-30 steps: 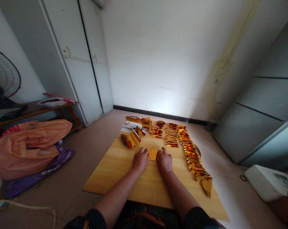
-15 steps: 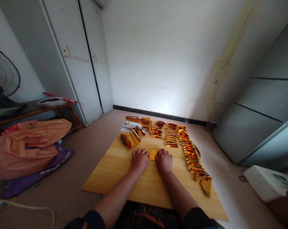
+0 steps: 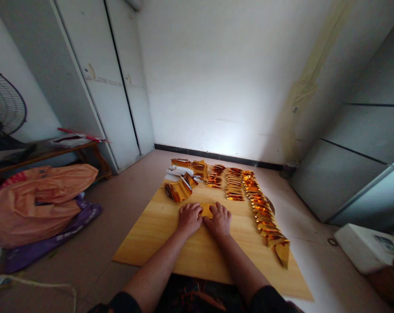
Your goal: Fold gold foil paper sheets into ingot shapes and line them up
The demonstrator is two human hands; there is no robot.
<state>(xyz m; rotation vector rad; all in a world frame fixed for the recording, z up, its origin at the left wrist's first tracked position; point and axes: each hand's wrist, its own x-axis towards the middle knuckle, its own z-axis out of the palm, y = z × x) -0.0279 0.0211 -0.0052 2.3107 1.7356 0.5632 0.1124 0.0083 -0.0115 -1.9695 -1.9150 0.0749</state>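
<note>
A small sheet of gold foil paper [image 3: 206, 210] lies on the wooden board [image 3: 157, 230], between my two hands. My left hand [image 3: 189, 217] is closed on the sheet's left side, fingers curled. On the right side, my right hand [image 3: 219, 218] has its fingers bent over the paper and its thumb reaching in toward my left hand. Their fingers cover both ends of the sheet. Beyond my left hand stands a curved stack of gold foil sheets [image 3: 179, 190]. Rows of folded gold foil pieces [image 3: 235, 184] lie past my right hand.
A long row of folded foil [image 3: 262, 213] runs down the board's right side. A white roll [image 3: 183, 170] and more foil [image 3: 200, 167] lie at the far edge. Orange and purple bags [image 3: 53, 187] are on the floor at left; a white box [image 3: 362, 248] stands at right.
My right hand has shifted left, closer to my left hand, and its thumb now stretches inward. Less of the foil paper shows between them. My left hand has barely moved.
</note>
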